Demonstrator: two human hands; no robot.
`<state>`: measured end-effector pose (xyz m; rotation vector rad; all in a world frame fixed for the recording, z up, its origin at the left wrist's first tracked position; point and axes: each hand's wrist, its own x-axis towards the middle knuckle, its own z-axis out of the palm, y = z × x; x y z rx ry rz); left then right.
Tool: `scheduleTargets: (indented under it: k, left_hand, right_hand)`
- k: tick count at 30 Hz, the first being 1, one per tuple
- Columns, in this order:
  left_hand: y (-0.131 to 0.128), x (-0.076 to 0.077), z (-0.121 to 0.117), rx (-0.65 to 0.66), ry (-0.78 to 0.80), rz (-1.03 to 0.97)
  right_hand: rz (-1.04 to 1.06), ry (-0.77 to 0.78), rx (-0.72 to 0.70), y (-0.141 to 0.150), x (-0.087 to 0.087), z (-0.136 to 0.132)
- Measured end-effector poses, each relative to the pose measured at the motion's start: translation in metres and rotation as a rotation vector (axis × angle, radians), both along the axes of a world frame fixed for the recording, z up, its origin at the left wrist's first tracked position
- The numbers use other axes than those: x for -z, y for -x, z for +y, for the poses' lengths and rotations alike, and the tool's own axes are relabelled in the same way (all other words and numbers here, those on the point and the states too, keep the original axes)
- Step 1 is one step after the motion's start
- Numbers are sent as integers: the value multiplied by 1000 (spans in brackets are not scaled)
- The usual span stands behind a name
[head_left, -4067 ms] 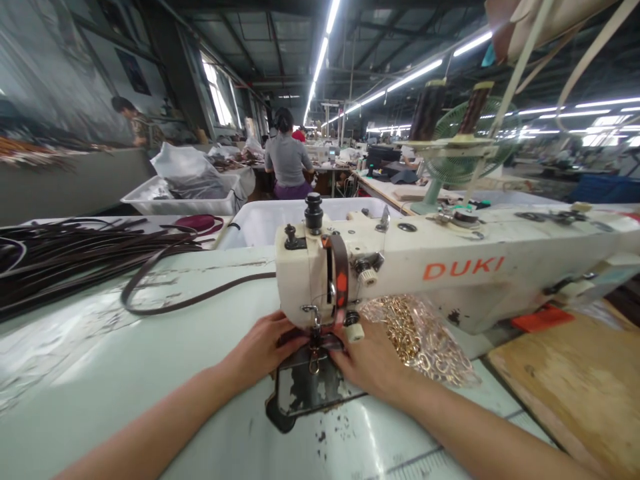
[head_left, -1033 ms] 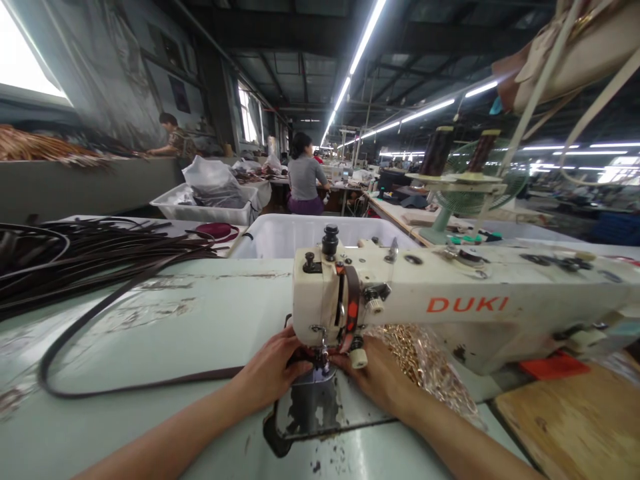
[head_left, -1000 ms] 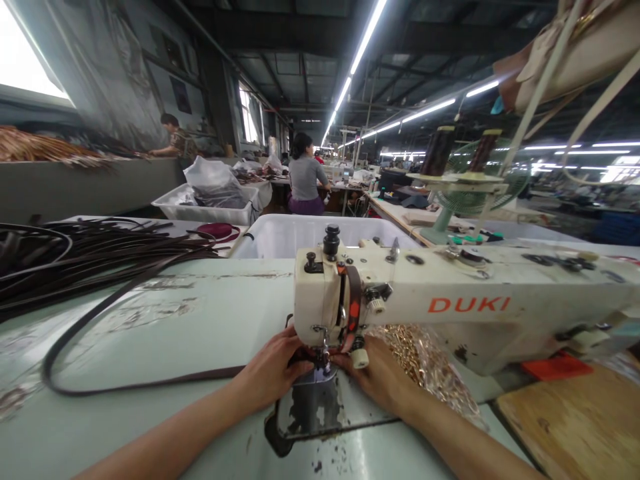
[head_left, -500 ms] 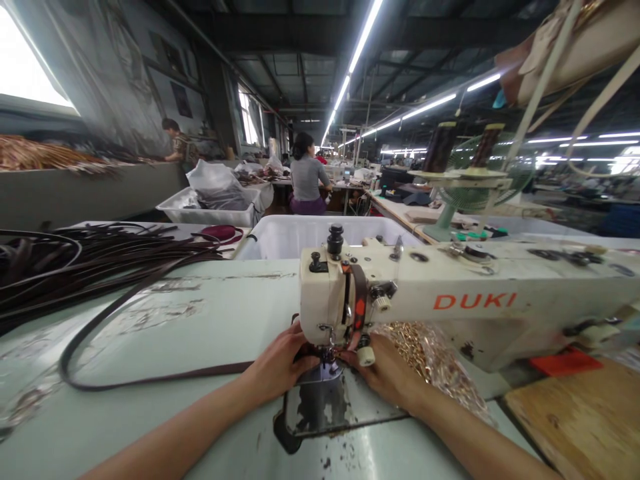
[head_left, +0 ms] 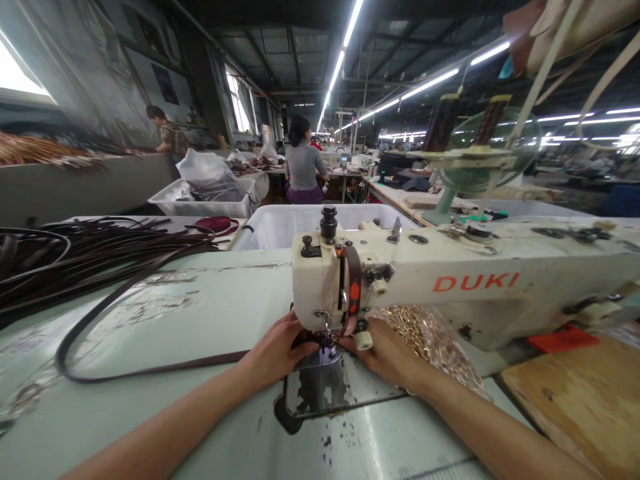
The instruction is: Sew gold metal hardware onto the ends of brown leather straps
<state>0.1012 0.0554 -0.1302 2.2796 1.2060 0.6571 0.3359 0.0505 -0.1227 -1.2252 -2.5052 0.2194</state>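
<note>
Strap runs to the left hand at a crowded machine

The machine's head overhangs the work and hides part of the fingers on both sides. The left thumb points in at the foot, its fingers close together behind it; the right hand comes in from the other side, thumb and forefinger near the foot. Whether either pinches anything cannot be told. The strap, flat, narrow and dark brown, bends in a wide loop over the left part of the tabletop and disappears at the left wrist; its end is out of sight.

Behind the right forearm, under the machine's arm, a clear, crinkled bag of shiny gold-coloured clasps crowds the space. Farther right, by the tabletop's right edge, lie a worn wooden board and a flat red piece. A heap of dark straps covers the far left corner, with a maroon coil past the far edge. A smooth white bin stands just beyond that edge, behind the machine.

The tabletop is glossy pale green, its coating flaked; the metal plate below the foot is scuffed, patchy black and grey. Past the machine stand thread cones and a round green fan; a person in grey sits farther off.
</note>
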Motion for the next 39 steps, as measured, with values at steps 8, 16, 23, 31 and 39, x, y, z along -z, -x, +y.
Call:
scheduleTargets:
  k: [8, 16, 23, 31, 39]
  left_hand:
    - [-1, -29, -53, 144, 129, 180]
    - [-15, -13, -77, 86, -184, 503]
    - [-24, 18, -87, 101, -548, 599]
    - [-12, 20, -83, 142, -660, 581]
    - [-15, 24, -86, 166, -726, 597]
  right_hand:
    - [-118, -35, 254, 23, 5, -16]
    - [-149, -153, 175, 13, 5, -23]
    - [-66, -154, 66, 2, 10, -24]
    - [-59, -278, -55, 1, 19, -30]
    - [-92, -373, -179, -1, 22, -30]
